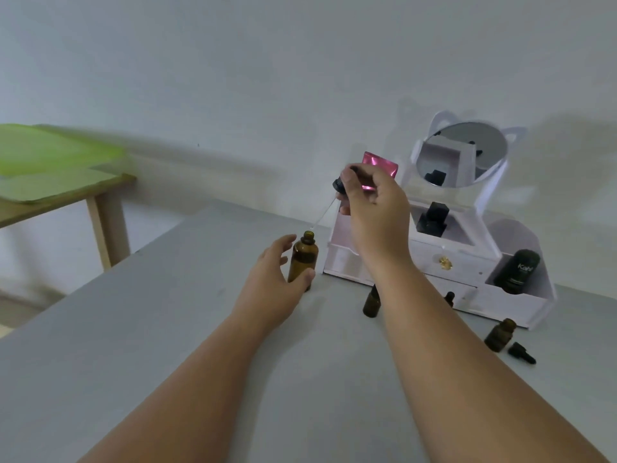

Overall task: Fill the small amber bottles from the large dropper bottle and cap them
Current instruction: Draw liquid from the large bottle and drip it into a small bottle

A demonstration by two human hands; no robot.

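Amber small bottle point(371, 304) partly hidden behind arm point(417, 315).

Flat pale grey worktop point(150, 345). Near its middle, upright and open-mouthed: tall amber glass bottle point(302, 265). Along the far edge toward the right: white plastic organiser with drawers and a round mirror point(500, 305). Just in front of that, upright: small amber glass bottle point(371, 305). Beside the drawers, only partly in view: second small amber bottle point(449, 298). Nearer the right edge, upright and uncapped: third small amber bottle point(499, 335), with a black dropper cap point(521, 353) on its side just beside.
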